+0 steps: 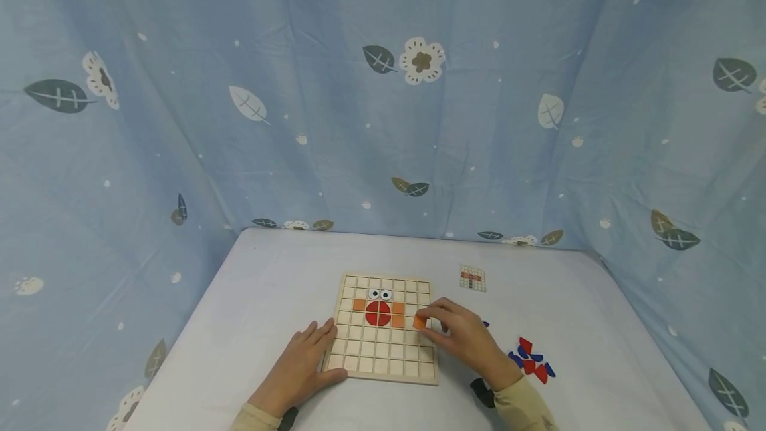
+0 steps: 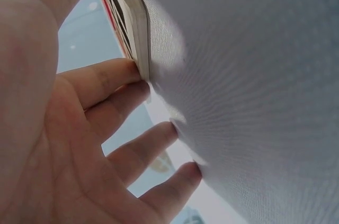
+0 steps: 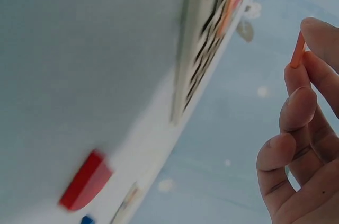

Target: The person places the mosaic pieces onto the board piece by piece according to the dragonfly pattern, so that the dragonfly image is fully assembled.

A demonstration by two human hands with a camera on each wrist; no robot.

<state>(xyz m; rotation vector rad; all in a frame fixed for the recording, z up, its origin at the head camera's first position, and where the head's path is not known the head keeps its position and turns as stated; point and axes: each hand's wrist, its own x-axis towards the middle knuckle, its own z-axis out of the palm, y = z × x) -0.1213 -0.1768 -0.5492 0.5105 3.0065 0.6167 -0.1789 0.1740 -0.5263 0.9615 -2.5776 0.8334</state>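
A wooden grid board (image 1: pixel 374 366) lies on the white table. Two eye pieces (image 1: pixel 380 294), a red circle made of quarter pieces (image 1: pixel 378 313) and several orange squares (image 1: pixel 359 304) sit in its cells. My right hand (image 1: pixel 463 338) pinches an orange square tile (image 1: pixel 420 322) between thumb and fingers over the board's right side. In the right wrist view the tile (image 3: pixel 298 50) appears edge-on, raised off the board. My left hand (image 1: pixel 302 368) rests at the board's left edge, fingers extended. Its fingertips (image 2: pixel 139 70) touch the board's side and the tablecloth in the left wrist view.
Loose red (image 1: pixel 529 366) and blue pieces (image 1: pixel 536 357) lie right of my right hand. A small pattern card (image 1: pixel 473 278) lies beyond the board's upper right corner. A blue curtain (image 1: pixel 335 151) with leaves and flowers hangs around the table's back and sides.
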